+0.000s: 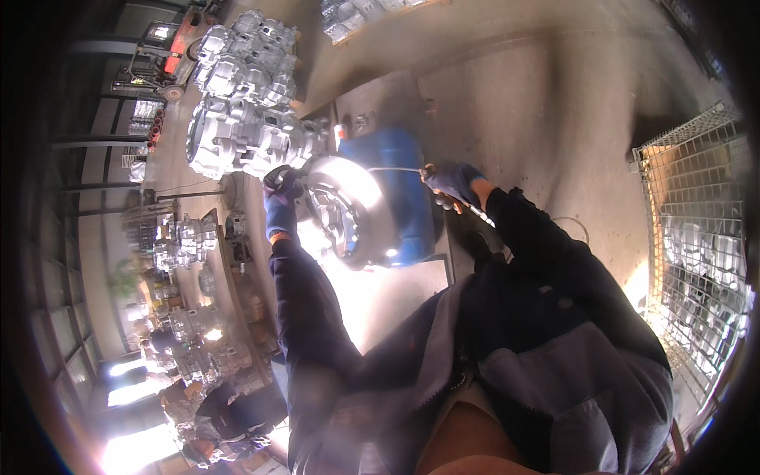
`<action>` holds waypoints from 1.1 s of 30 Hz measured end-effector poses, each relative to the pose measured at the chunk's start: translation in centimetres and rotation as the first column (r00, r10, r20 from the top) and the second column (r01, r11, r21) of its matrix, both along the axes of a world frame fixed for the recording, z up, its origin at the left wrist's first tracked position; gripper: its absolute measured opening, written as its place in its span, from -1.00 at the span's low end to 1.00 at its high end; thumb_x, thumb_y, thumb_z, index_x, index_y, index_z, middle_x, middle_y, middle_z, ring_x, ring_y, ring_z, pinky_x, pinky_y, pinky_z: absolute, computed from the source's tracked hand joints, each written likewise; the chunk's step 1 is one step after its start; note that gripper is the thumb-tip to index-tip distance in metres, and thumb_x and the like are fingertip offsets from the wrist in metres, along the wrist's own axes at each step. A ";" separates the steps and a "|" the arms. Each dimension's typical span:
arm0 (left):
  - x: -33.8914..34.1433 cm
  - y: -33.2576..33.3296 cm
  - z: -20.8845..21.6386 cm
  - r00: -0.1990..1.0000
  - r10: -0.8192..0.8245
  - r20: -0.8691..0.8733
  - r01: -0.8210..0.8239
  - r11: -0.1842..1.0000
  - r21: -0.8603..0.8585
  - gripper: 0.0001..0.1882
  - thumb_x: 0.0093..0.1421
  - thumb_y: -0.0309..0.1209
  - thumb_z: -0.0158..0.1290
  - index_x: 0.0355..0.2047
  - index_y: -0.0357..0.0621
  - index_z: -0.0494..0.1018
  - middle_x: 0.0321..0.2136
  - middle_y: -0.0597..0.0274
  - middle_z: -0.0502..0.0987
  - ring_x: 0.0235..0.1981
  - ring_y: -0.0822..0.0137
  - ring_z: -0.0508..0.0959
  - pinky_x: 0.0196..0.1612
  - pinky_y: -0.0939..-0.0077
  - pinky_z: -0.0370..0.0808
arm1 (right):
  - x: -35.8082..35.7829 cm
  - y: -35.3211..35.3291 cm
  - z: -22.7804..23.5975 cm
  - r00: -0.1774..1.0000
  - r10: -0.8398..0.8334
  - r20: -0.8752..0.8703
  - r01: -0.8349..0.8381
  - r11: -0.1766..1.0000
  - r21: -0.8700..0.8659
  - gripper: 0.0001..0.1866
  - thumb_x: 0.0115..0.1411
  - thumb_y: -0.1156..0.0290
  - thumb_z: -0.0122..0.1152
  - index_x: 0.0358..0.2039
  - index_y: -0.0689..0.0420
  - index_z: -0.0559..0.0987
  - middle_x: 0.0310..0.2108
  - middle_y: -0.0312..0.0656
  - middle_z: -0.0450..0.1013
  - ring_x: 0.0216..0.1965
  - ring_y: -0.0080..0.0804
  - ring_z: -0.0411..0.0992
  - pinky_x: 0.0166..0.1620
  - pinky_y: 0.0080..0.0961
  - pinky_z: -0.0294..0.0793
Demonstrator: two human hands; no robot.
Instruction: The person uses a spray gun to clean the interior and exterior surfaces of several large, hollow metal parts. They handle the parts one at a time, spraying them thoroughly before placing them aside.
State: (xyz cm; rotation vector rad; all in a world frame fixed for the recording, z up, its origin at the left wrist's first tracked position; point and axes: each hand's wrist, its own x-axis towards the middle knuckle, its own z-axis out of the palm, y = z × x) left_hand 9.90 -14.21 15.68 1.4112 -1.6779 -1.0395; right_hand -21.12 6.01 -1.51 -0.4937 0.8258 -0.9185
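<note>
A round, shiny metal housing (356, 210) stands on a workbench in front of me, its hollow side with ribs and bolt holes turned left. My left hand (282, 198), in a dark blue glove, grips the housing's left edge; glare hides part of its fingers. On the right, my gloved right hand (453, 184) is closed around an air blow gun (396, 169). Its long thin nozzle points left toward the housing's outer wall, and a pale handle end sticks out below the hand. Whether the nozzle touches the metal, I cannot tell.
Behind the housing is a blue plastic drum or bin (412, 198). Stacked cast housings (245, 134) stand at the far left. A wire mesh crate (697, 229) with metal parts is on the right. A person (229, 412) bends at the lower left. A red forklift (182, 47) stands beyond.
</note>
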 end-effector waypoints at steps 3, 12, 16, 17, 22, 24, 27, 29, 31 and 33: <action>0.2 -0.2 -0.2 1.000 -0.007 -0.002 0.007 1.000 -0.001 -0.73 0.09 -0.40 0.22 -0.17 -0.06 0.50 -0.51 0.39 0.53 -0.58 0.53 0.42 -0.48 0.62 0.34 | -0.6 0.7 -0.7 0.933 0.016 -0.359 -0.104 0.969 -0.226 -0.70 0.26 0.13 -0.11 -0.35 0.10 0.45 -0.57 -0.18 0.39 -0.66 -0.35 0.40 -0.61 -0.35 0.40; -0.6 0.8 0.6 0.996 -0.048 -0.071 0.045 0.998 -0.036 -0.71 0.08 -0.38 0.25 -0.17 -0.05 0.51 -0.44 0.39 0.53 -0.51 0.55 0.44 -0.45 0.62 0.35 | 2.4 -0.2 3.5 0.886 0.054 -0.460 0.003 0.993 0.121 -0.65 0.34 0.12 -0.22 -0.24 0.13 0.41 -0.45 -0.20 0.37 -0.49 -0.40 0.37 -0.40 -0.43 0.41; -0.4 0.9 0.7 0.996 -0.067 -0.063 0.065 0.998 -0.025 -0.72 0.09 -0.36 0.24 -0.16 -0.03 0.52 -0.52 0.41 0.51 -0.56 0.56 0.41 -0.47 0.64 0.33 | 1.9 1.1 6.3 0.724 0.029 -0.689 -0.106 0.992 -0.070 -0.71 0.32 0.26 -0.15 -0.16 0.18 0.43 -0.29 -0.15 0.43 -0.25 -0.41 0.43 -0.15 -0.51 0.44; -0.3 0.8 0.7 0.995 -0.083 -0.051 0.081 0.996 -0.043 -0.73 0.10 -0.37 0.23 -0.17 -0.03 0.52 -0.53 0.42 0.50 -0.57 0.56 0.40 -0.48 0.64 0.32 | 1.8 1.5 6.6 0.709 0.048 -0.704 -0.163 0.982 -0.097 -0.72 0.31 0.28 -0.14 -0.14 0.19 0.43 -0.26 -0.14 0.43 -0.21 -0.40 0.43 -0.11 -0.52 0.42; 0.1 0.5 0.2 0.993 -0.090 -0.073 0.088 0.996 -0.026 -0.78 0.13 -0.40 0.19 -0.18 -0.04 0.53 -0.58 0.43 0.49 -0.62 0.58 0.37 -0.51 0.64 0.29 | 2.0 1.9 5.0 0.741 0.042 -0.670 -0.115 0.991 -0.065 -0.66 0.33 0.20 -0.16 -0.03 0.14 0.39 -0.28 -0.13 0.45 -0.45 -0.39 0.47 -0.33 -0.46 0.51; 0.1 0.6 0.1 0.989 -0.079 -0.124 0.077 0.997 -0.019 -0.78 0.14 -0.40 0.19 -0.18 -0.04 0.53 -0.59 0.44 0.48 -0.62 0.58 0.37 -0.52 0.64 0.28 | 1.8 1.6 3.2 0.746 0.080 -0.661 -0.060 0.997 0.053 -0.63 0.33 0.17 -0.15 0.03 0.12 0.37 -0.21 -0.13 0.46 -0.37 -0.37 0.50 -0.25 -0.43 0.52; 0.2 0.8 0.1 0.991 -0.081 -0.109 0.078 0.996 -0.037 -0.77 0.12 -0.40 0.20 -0.18 -0.04 0.53 -0.58 0.44 0.48 -0.61 0.58 0.37 -0.51 0.65 0.28 | 2.1 1.8 0.6 0.691 0.049 -0.721 -0.149 0.986 -0.075 -0.59 0.34 0.21 -0.16 0.12 0.10 0.33 -0.05 -0.12 0.43 -0.14 -0.36 0.46 -0.07 -0.47 0.45; 0.0 0.9 0.3 0.994 -0.068 -0.081 0.065 0.997 -0.036 -0.77 0.12 -0.40 0.20 -0.18 -0.04 0.53 -0.57 0.44 0.48 -0.61 0.58 0.37 -0.51 0.66 0.29 | 2.1 2.5 -0.4 0.579 0.052 -0.814 -0.267 0.955 -0.129 -0.57 0.34 0.21 -0.15 0.15 0.10 0.31 0.03 -0.10 0.38 -0.02 -0.34 0.40 0.04 -0.49 0.36; -0.2 1.1 0.5 0.995 -0.066 -0.070 0.063 0.997 -0.038 -0.76 0.12 -0.39 0.20 -0.18 -0.03 0.53 -0.56 0.43 0.49 -0.60 0.57 0.37 -0.50 0.66 0.30 | 2.2 3.2 -0.6 0.689 0.083 -0.720 -0.164 0.985 -0.043 -0.56 0.32 0.19 -0.12 0.15 0.10 0.32 0.05 -0.10 0.36 0.00 -0.35 0.36 0.05 -0.49 0.32; -0.5 1.4 0.9 0.998 -0.041 -0.042 0.039 0.998 -0.045 -0.74 0.11 -0.39 0.20 -0.16 -0.02 0.52 -0.55 0.42 0.48 -0.60 0.57 0.37 -0.50 0.66 0.30 | 2.2 3.7 0.0 0.761 0.117 -0.638 -0.101 0.993 0.062 -0.55 0.31 0.14 -0.10 0.12 0.08 0.33 0.03 -0.12 0.36 -0.09 -0.38 0.38 -0.06 -0.48 0.37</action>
